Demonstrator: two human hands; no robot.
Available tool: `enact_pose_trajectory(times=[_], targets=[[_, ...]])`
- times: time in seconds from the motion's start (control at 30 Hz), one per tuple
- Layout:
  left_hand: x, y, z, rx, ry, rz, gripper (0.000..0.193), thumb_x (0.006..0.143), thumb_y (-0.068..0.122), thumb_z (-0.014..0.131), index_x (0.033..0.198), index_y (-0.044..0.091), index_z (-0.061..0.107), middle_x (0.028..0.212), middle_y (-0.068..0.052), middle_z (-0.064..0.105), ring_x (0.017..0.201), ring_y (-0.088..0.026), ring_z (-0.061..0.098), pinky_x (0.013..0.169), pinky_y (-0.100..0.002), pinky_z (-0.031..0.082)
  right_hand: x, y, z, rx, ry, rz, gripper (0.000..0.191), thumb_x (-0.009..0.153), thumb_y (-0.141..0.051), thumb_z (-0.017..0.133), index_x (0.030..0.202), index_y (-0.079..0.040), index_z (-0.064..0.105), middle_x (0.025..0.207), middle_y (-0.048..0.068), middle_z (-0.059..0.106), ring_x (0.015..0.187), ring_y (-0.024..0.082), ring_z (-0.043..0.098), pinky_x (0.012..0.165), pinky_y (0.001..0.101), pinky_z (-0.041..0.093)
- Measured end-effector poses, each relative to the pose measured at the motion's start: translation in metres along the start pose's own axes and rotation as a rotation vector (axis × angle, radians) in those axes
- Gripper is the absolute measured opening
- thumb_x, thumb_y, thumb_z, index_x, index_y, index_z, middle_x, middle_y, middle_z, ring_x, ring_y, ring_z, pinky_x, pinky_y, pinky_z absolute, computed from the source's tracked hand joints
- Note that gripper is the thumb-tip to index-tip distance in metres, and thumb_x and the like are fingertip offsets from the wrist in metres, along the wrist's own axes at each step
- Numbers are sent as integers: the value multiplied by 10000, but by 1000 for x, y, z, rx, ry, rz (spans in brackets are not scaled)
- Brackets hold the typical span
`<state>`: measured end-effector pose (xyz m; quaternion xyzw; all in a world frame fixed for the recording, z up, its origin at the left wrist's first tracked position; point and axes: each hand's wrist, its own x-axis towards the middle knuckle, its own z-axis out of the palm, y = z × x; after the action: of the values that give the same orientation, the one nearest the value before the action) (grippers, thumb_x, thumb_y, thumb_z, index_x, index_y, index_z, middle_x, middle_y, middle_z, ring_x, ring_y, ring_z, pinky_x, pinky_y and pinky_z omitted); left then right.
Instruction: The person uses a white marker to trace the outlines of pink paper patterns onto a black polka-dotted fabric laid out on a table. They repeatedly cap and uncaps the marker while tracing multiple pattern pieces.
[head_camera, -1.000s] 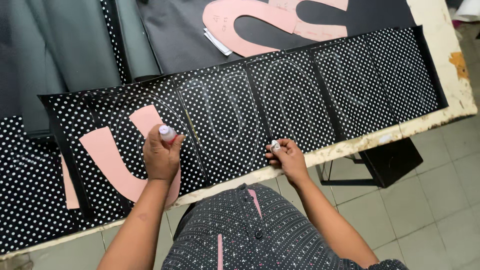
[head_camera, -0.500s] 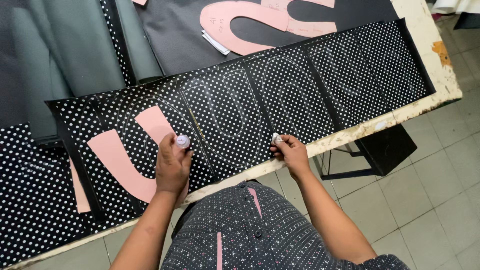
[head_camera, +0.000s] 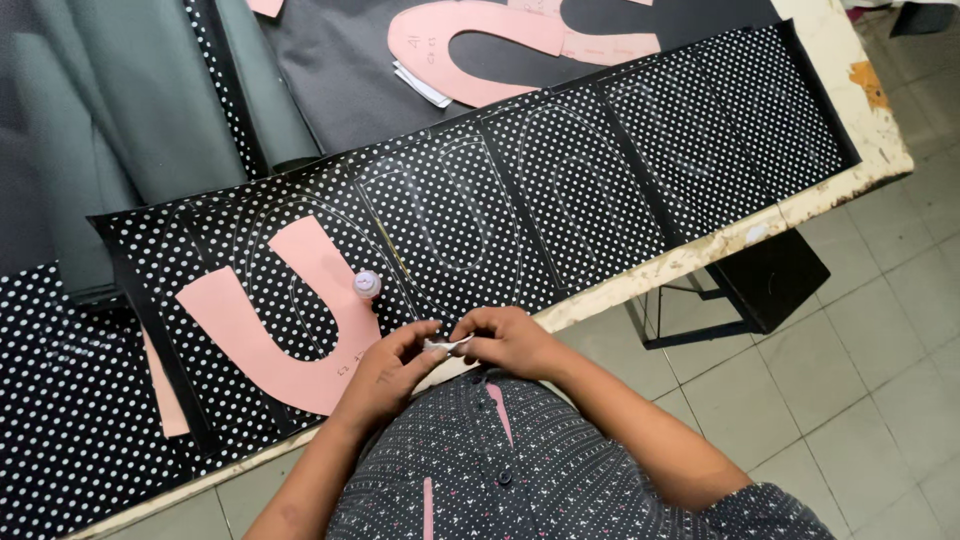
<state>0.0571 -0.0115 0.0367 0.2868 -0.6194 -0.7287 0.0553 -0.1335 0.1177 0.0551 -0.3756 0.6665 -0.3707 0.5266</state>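
Small white piece (head_camera: 445, 345) pinched between left hand (head_camera: 385, 370) and right hand (head_camera: 510, 340), small bottle (head_camera: 367, 285) upright on pink pattern (head_camera: 290, 320), dotted fabric (head_camera: 560, 190) on table (head_camera: 700, 255)

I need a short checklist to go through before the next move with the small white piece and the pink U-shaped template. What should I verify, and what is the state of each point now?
1. Small white piece held between both hands: ok, left hand and right hand pinch it.
2. Small bottle upright: ok, on the pink U-shaped template.
3. Bottle capped: cannot tell.
4. Template flat on polka-dot fabric: ok.
5. Fabric fully on the table: ok.
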Motion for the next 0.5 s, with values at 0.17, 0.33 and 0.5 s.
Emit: enact_pose_trajectory(times=[0.17,0.33,0.5], targets=[[-10,-7,-1,131,18,-66,232,932,192,664,1010,-5,758,832,-43,728,732,-86,597,646,-244,474,-4,10,15,40,-9,-15,149,927,-145,677,1006,-27,723,876,16,731,780,66,659,710,243,542],[-11,-15,1,32,88,-7,215,927,153,645,1028,-12,739,859,-40,741,760,-82,630,671,-232,500,1,24,10,37,31,-53,126,928,-118,649,988,-24,708,855,5,697,748,61,611,679,247,509],[-6,-14,10,-52,152,-17,209,928,112,636,1056,-19,736,898,-48,757,787,-91,652,699,-228,514,14,24,-10,192,-40,-75,155,911,-104,625,998,-13,715,834,29,707,747,90,656,694,263,552]])
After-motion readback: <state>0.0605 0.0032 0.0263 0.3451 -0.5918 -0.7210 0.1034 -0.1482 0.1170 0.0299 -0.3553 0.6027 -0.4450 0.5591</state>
